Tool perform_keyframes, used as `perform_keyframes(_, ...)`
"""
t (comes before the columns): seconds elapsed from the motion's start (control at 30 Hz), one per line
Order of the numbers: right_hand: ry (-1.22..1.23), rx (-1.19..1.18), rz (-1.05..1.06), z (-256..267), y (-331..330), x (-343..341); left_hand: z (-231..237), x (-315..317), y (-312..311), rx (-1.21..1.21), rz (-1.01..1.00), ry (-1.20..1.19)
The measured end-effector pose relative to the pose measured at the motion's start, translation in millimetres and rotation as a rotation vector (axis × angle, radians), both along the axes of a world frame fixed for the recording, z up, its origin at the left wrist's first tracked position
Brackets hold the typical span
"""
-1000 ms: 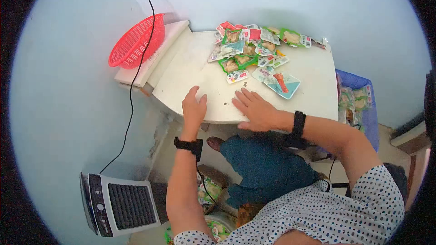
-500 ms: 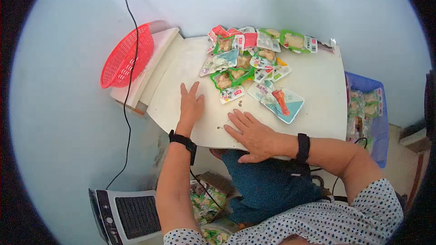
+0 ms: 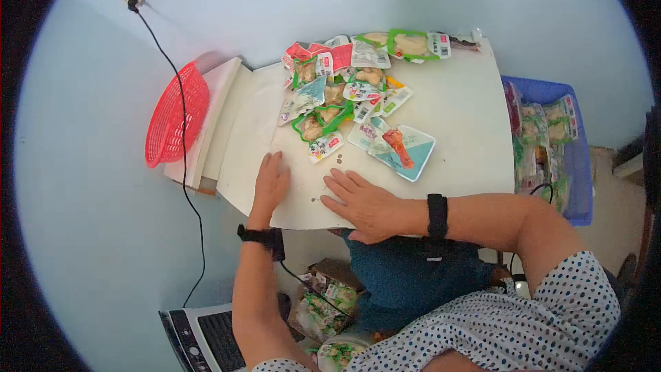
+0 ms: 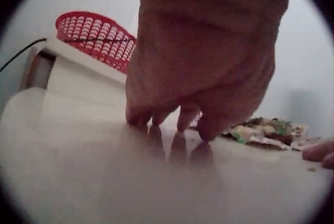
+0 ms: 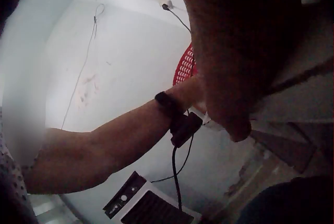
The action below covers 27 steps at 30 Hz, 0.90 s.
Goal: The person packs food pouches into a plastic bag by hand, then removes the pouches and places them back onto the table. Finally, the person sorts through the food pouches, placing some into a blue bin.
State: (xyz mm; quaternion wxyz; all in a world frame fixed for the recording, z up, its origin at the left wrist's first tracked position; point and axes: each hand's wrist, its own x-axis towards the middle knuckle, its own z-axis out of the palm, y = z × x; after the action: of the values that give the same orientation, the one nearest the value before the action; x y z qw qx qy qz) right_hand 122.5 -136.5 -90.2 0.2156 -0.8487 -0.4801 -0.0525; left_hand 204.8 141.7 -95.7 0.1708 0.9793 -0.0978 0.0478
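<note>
My left hand (image 3: 272, 182) rests near the left front of the white table (image 3: 468, 117), holding nothing. In the left wrist view its fingertips (image 4: 207, 131) point down at the tabletop. The right hand (image 3: 368, 207) lies palm down by the front edge, fingers spread and thumb at the rim, with nothing gripped. Beyond both hands is a heap of sealed food packets (image 3: 330, 114), some green-edged, some red or white. Closest to the right hand is a white and teal packet (image 3: 406, 151) with a drumstick picture. Small dark bits (image 3: 339, 159) dot the tabletop near its fingers.
A red plastic basket (image 3: 172, 120) leans on a white ledge (image 3: 220, 120) at left, a black cord (image 3: 184, 117) hanging before it. Right of the table stands a blue crate (image 3: 584, 179) of packets. Below are a carton (image 3: 301, 320) of packets and a grey-white appliance (image 3: 206, 324).
The head view has shifted, so the table sits differently in it. My left hand's fingers, spread half a second ago, are closer together now. The right hand stays by the front edge.
</note>
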Motion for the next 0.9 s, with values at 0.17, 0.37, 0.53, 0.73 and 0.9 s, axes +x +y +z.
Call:
perform_keyframes(0.17, -0.024, 0.033, -0.021, -4, 3, -2, 38, -16, 4, -0.165, 0.054, 0.374)
perform_keyframes(0.37, -0.027, 0.043, -0.018, -4, 1, 0, 52, -27, -9, -0.155, 0.044, 0.405)
perform_keyframes(0.53, -0.043, 0.042, -0.032, -2, 2, -3, 46, -44, -6, -0.178, 0.033, 0.328)
perform_keyframes(0.73, -0.085, 0.067, -0.053, -9, 3, -5, 29, -55, 9, -0.093, -0.026, 0.245)
perform_keyframes(0.9, -0.072, 0.083, -0.06, -14, 3, -4, 71, -73, 20, -0.065, 0.143, 0.411)
